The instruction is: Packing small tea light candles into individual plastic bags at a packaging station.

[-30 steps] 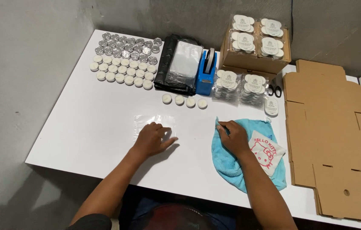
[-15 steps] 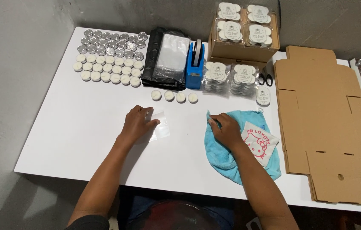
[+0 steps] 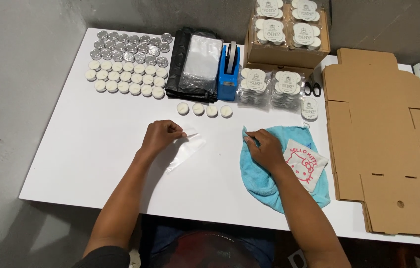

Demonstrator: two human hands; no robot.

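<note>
A small clear plastic bag [image 3: 186, 148] is pinched at its upper edge by the left hand [image 3: 159, 136], fingers pressed together, so that it is lifted slightly off the white table [image 3: 96, 149]. The right hand [image 3: 264, 149] is rested, fingers curled and closed, on a blue cloth [image 3: 264, 183]; whether anything is gripped cannot be told. Just beyond both hands, four loose tealight candles [image 3: 204, 109] are lined up within easy reach.

left hand [image 3: 159, 137]: flat on table → pinching clear plastic bag [image 3: 185, 149] | bag: lifted
</note>
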